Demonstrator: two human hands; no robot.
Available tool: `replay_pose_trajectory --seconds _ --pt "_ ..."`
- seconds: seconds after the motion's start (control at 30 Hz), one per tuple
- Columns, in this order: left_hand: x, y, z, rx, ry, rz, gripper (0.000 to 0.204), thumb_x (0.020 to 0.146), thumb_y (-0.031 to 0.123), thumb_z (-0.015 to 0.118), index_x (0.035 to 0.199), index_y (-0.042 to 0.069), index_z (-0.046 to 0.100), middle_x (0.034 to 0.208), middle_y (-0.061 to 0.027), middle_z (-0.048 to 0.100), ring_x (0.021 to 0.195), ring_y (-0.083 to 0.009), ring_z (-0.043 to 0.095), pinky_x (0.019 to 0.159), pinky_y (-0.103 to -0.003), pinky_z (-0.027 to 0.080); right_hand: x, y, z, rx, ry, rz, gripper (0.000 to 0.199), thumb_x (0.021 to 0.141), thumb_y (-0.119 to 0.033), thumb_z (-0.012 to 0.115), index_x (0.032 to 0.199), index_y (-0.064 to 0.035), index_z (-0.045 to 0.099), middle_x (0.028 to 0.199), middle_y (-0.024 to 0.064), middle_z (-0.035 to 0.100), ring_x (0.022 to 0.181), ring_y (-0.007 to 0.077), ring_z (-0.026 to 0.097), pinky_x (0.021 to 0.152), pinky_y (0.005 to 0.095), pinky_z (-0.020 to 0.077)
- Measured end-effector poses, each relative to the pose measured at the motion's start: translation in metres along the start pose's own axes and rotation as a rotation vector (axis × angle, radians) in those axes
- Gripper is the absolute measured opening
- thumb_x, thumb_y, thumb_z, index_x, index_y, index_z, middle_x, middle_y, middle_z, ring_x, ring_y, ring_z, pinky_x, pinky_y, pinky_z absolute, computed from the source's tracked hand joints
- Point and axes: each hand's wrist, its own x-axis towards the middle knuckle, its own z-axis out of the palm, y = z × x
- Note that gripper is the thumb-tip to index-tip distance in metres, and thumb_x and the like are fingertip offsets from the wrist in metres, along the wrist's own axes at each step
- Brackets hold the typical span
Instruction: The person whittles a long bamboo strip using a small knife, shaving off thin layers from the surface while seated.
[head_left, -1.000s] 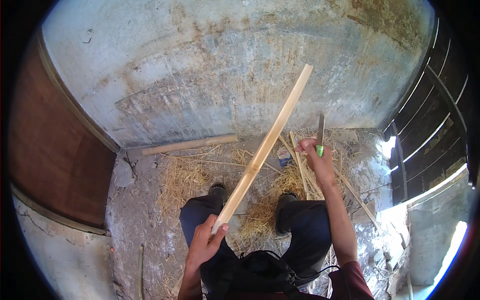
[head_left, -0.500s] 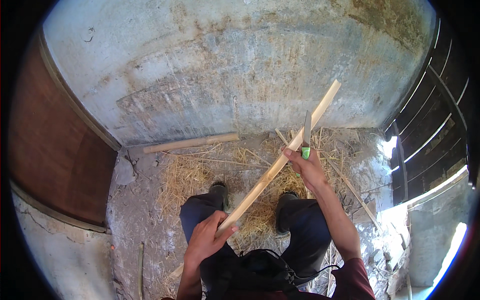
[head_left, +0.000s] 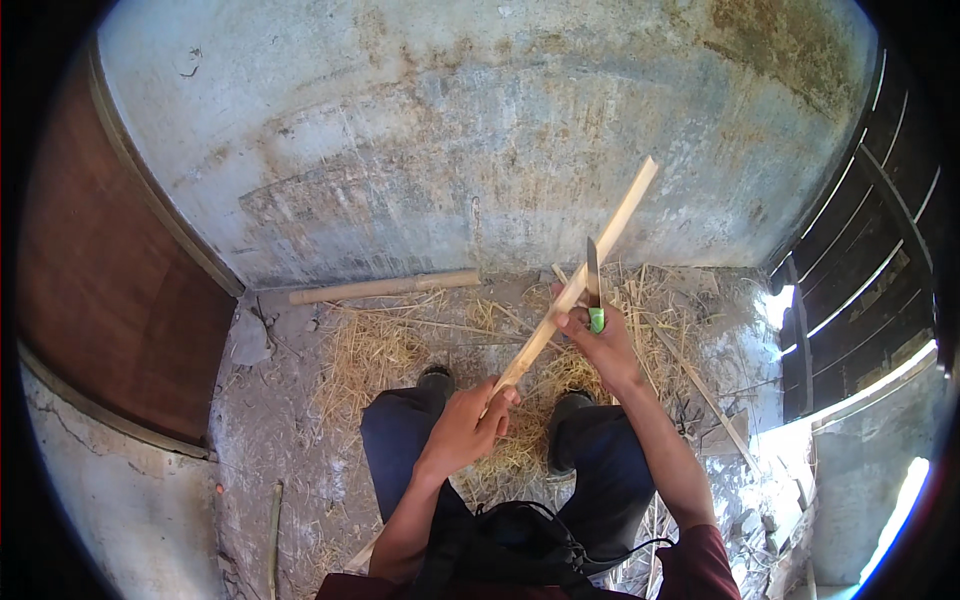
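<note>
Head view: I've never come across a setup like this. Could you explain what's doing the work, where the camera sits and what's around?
No machine here: a person works bare-handed. The picture comes from a wide fisheye camera worn on the head, looking down, so straight edges bend near its rim and picture left is the person's left. The left hand grips the lower end of a pale strip. The right hand holds a green-handled knife, its thumb against the strip. Straw litters the floor, and a pole lies along the foot of the wall.
</note>
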Motion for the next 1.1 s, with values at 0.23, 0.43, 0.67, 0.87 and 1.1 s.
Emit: replay_pose_trajectory --seconds 0.23,0.43,0.67,0.87,1.1 --pt "-0.006 -0.018 -0.004 0.025 0.182 0.225 0.032 0.119 0.029 0.048 0.11 0.002 0.061 0.068 0.0028 0.048 0.053 -0.0063 0.042 0.049 -0.03 0.036 -0.005 0.016 -0.009 -0.071 0.213 -0.4 0.045 0.104 -0.014 0.071 0.138 -0.0019 0.044 0.096 0.0022 0.055 0.082 0.0117 0.052 0.074 0.031 0.0473" --pt "-0.013 -0.001 -0.011 -0.381 0.013 -0.039 0.035 0.12 0.036 0.045 0.106 0.005 0.055 0.069 0.0054 0.038 0.052 -0.0039 0.035 0.044 -0.023 0.034 -0.022 0.014 -0.005 -0.442 0.052 -0.607 0.035 0.103 -0.016 0.072 0.127 -0.0044 0.048 0.097 0.0126 0.065 0.079 0.025 0.066 0.073 0.0384 0.0537" --pt "-0.011 -0.003 -0.015 -0.46 -0.018 -0.074 0.039 0.12 0.037 0.042 0.104 0.003 0.054 0.069 0.0048 0.04 0.047 -0.0042 0.041 0.044 -0.026 0.035 -0.024 0.022 0.006 -0.763 -0.082 -0.754 0.037 0.1 -0.028 0.079 0.12 -0.0068 0.057 0.098 0.0132 0.077 0.079 0.0377 0.075 0.067 0.0439 0.0583" --pt "-0.012 -0.001 -0.009 -0.443 -0.045 -0.077 0.038 0.12 0.038 0.043 0.104 0.005 0.054 0.068 0.005 0.039 0.047 -0.0052 0.037 0.043 -0.025 0.036 -0.019 0.028 0.012 -0.763 -0.116 -0.95 0.032 0.095 -0.028 0.082 0.113 -0.0086 0.063 0.096 0.0095 0.077 0.074 0.0316 0.075 0.062 0.0417 0.0571" --pt "-0.009 -0.006 -0.005 -0.462 -0.065 -0.065 0.038 0.12 0.038 0.043 0.104 0.005 0.055 0.066 0.0048 0.042 0.05 -0.0054 0.04 0.049 -0.026 0.04 -0.02 0.025 0.015 -0.737 -0.107 -1.044 0.028 0.095 -0.025 0.083 0.111 -0.011 0.065 0.088 0.0061 0.073 0.067 0.0255 0.072 0.056 0.0376 0.0545"
